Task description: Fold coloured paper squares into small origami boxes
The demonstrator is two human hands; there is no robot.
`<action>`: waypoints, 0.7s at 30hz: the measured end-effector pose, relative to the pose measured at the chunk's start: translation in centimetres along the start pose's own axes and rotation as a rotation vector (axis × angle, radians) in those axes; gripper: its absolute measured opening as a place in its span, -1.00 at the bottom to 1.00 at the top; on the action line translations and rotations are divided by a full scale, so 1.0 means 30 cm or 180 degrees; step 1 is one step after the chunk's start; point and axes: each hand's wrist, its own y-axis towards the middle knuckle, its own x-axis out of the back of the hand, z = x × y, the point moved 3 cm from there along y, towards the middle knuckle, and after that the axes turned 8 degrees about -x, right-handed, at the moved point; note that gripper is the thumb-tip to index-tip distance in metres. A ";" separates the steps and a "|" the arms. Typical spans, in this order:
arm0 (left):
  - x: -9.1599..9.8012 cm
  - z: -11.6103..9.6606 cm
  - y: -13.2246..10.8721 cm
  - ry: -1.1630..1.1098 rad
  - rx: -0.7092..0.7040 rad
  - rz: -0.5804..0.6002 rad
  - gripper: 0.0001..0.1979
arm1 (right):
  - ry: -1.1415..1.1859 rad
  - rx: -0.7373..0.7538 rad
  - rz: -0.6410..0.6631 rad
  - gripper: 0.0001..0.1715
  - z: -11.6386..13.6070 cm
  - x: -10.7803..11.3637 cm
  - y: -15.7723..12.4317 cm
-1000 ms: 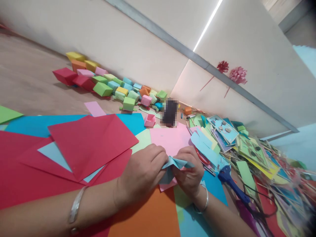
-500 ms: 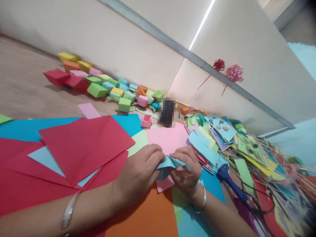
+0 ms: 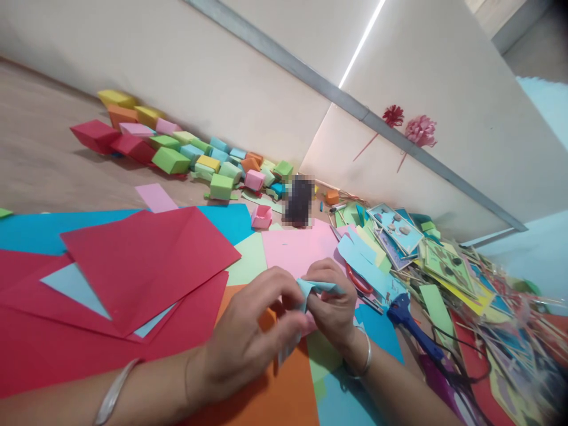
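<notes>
A folded piece of light blue paper (image 3: 303, 291) is between my two hands, above the pink sheet. My right hand (image 3: 331, 307) pinches its right side, thumb tucked into the fold. At the paper's left edge, my left hand (image 3: 255, 322) curls its fingers around it, with the thumb lower and a little apart; part of the paper shows below that thumb. Under my hands lie a pink sheet (image 3: 286, 245) and an orange sheet (image 3: 270, 396). Large red sheets (image 3: 151, 260) lie to the left of my left hand.
Rows of small folded paper boxes (image 3: 171, 160) stand along the wall. An open pink box (image 3: 261, 217) sits behind my hands. To the right are red-handled scissors (image 3: 358, 281), a blue glue gun (image 3: 415, 328) with a dark cord, and piled papers and sticks. Paper flowers (image 3: 420, 130) are at the wall.
My left hand has shifted down slightly, and its thumb has come away from the paper's top edge. The paper has tilted and folded more around my right thumb. The right hand stays nearly in place.
</notes>
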 end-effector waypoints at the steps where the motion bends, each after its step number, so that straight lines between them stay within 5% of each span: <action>1: 0.002 0.018 0.002 -0.0220 0.0475 -0.0103 -0.83 | 0.0144 -0.0139 0.0074 -0.84 -0.006 -0.003 0.003; 4: 0.001 0.069 0.003 -0.0655 0.1666 -0.0315 -0.82 | 0.0487 -0.0614 0.0255 -0.92 -0.022 -0.011 0.008; 6: -0.005 0.086 0.004 -0.0899 0.2029 -0.0312 -0.80 | 0.0659 -0.0880 0.0324 -0.94 -0.034 -0.015 0.006; 15: -0.014 0.097 0.001 -0.1140 0.2236 -0.0181 -0.81 | 0.0773 -0.1308 0.0430 -0.92 -0.066 -0.029 -0.007; 21: -0.031 0.117 -0.009 -0.1637 0.2639 -0.0249 -0.77 | 0.0054 -0.0752 0.0285 -0.88 -0.020 -0.016 0.002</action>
